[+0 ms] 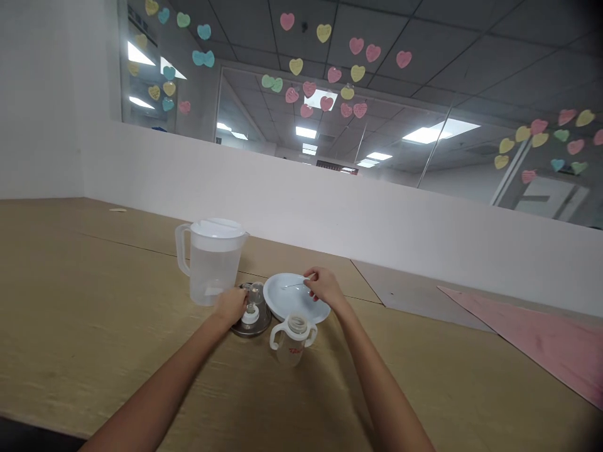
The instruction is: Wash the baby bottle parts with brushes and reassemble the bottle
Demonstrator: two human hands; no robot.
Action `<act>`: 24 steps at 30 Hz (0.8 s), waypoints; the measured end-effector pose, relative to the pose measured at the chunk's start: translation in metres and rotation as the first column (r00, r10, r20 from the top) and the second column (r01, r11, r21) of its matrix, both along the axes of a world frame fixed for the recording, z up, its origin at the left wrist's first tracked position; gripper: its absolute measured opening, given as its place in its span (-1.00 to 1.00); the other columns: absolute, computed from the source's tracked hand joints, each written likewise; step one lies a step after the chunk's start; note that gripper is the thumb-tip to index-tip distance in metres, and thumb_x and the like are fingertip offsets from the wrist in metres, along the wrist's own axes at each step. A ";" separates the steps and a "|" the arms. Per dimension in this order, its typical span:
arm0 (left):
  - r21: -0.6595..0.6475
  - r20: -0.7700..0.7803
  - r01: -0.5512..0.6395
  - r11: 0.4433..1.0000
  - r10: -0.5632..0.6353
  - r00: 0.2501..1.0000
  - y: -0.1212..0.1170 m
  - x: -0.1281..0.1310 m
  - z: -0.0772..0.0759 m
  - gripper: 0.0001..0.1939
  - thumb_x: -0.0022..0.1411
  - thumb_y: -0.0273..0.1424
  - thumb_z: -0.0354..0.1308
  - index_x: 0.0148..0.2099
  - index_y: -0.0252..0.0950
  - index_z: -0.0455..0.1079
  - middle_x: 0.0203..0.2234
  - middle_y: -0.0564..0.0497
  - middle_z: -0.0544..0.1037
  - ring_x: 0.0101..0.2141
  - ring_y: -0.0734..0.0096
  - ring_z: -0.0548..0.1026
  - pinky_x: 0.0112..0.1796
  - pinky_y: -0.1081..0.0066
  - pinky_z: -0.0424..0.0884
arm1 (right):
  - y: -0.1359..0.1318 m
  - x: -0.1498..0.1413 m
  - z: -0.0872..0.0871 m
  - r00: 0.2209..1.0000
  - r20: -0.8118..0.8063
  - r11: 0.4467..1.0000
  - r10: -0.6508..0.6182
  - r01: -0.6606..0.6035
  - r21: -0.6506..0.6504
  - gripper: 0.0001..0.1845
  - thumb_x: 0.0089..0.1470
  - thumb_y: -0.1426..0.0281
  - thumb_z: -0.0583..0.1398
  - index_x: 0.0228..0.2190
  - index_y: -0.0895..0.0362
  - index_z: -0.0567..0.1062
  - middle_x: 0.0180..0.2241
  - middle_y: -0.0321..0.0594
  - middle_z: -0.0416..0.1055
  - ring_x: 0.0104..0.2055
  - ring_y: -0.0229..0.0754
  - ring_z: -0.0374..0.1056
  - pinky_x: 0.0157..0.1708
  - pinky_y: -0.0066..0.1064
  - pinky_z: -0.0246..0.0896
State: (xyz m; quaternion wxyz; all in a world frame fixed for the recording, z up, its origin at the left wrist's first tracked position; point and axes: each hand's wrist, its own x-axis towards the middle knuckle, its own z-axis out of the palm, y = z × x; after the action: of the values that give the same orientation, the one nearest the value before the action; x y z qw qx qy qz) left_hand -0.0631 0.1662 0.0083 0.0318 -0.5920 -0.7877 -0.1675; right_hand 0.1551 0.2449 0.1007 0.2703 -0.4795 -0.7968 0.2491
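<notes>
My right hand (pixel 323 285) is over the far right rim of a pale blue-white bowl (pixel 277 304). Its fingers pinch a thin, light stick-like utensil (pixel 293 286) that reaches across the bowl; its exact kind is unclear. At the left edge of a round metal tray (pixel 260 330), my left hand (pixel 232 306) has its fingers curled closed, and what they hold is hidden. Beside those fingers on the tray are a bottle nipple with a white collar (pixel 250 314) and a clear cap (pixel 256 292). A baby bottle with two handles (pixel 293 342) stands uncapped before the bowl.
A lidded plastic pitcher (pixel 214 267) holding clear liquid stands behind my left hand. The wooden table (pixel 117 326) meets a white low wall (pixel 292 207) under glass with heart-shaped notes. A pink sheet (pixel 541 333) lies at the right, and a small flat piece (pixel 117 209) far left.
</notes>
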 end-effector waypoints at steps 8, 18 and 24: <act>-0.038 -0.005 -0.024 0.999 0.024 1.000 0.000 -0.001 0.000 -0.74 0.15 -0.39 -0.05 -0.37 -0.29 0.47 -0.37 -0.17 0.55 -0.36 0.22 0.50 -0.39 0.40 0.32 | -0.004 -0.024 -0.026 0.994 -0.103 0.998 0.030 -0.025 0.052 -0.68 0.09 0.29 0.03 -0.39 0.25 0.48 -0.58 -0.26 0.37 -0.71 -0.43 0.18 -0.71 -0.62 0.02; 0.211 0.031 -0.102 0.972 0.098 0.995 -0.020 0.008 0.032 -0.75 0.21 -0.33 -0.08 -0.18 -0.25 0.39 -0.35 -0.09 0.54 -0.34 0.24 0.49 -0.40 0.43 0.28 | -0.011 -0.013 -0.006 0.980 -0.177 0.946 -0.092 0.141 0.290 -0.42 0.16 0.11 -0.14 -0.61 0.20 0.39 -0.65 -0.22 0.33 -0.59 -0.30 0.26 -0.51 -0.51 0.10; 0.611 0.263 0.082 0.787 -0.300 0.917 -0.023 0.021 0.037 -0.71 0.18 -0.41 -0.07 -0.12 -0.26 0.42 -0.17 -0.04 0.52 -0.17 0.31 0.46 -0.19 0.42 0.33 | -0.034 -0.003 0.029 0.850 -0.525 0.962 0.039 0.110 0.250 -0.32 0.07 -0.08 -0.16 -0.47 0.22 0.44 -0.62 -0.19 0.38 -0.63 -0.30 0.27 -0.60 -0.52 0.14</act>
State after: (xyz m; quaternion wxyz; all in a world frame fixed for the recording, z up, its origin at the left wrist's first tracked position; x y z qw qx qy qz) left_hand -0.0420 0.1433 0.0458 0.0570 -0.5915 -0.6244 -0.5070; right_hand 0.1519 0.2105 0.1292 0.5450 -0.3664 -0.7101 0.2540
